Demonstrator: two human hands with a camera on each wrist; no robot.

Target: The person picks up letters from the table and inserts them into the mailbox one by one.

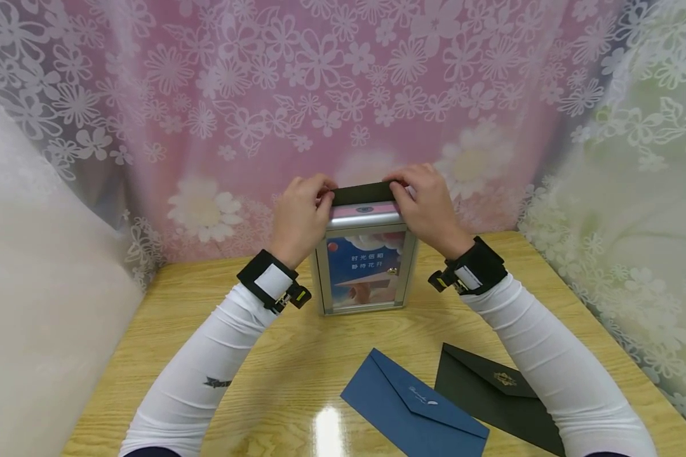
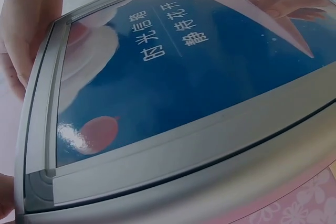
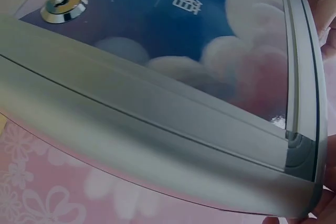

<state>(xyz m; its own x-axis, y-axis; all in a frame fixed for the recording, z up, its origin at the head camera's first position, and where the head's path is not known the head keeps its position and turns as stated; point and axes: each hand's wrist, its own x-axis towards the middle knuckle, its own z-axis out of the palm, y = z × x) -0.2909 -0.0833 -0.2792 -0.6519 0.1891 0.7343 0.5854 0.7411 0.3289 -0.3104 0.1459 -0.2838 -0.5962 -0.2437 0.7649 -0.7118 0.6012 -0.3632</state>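
A silver-framed letter box [image 1: 366, 219] stands upright on the wooden table, with a blue picture panel and a small key lock [image 3: 64, 4] on its front. Along its top a dark green envelope [image 1: 363, 193] shows as a narrow strip, its lower part hidden by the box. My left hand [image 1: 302, 216] pinches the strip's left end between thumb and fingers. At the other end, my right hand [image 1: 430, 206] does the same. Both wrist views look closely at the box front, with only parts of the fingers at the edges.
On the table [image 1: 263, 393] in front of the box lie a blue envelope [image 1: 400, 406] and a dark green envelope [image 1: 480, 384], partly under the right forearm. Flower-patterned curtains [image 1: 343, 82] hang behind and at the sides.
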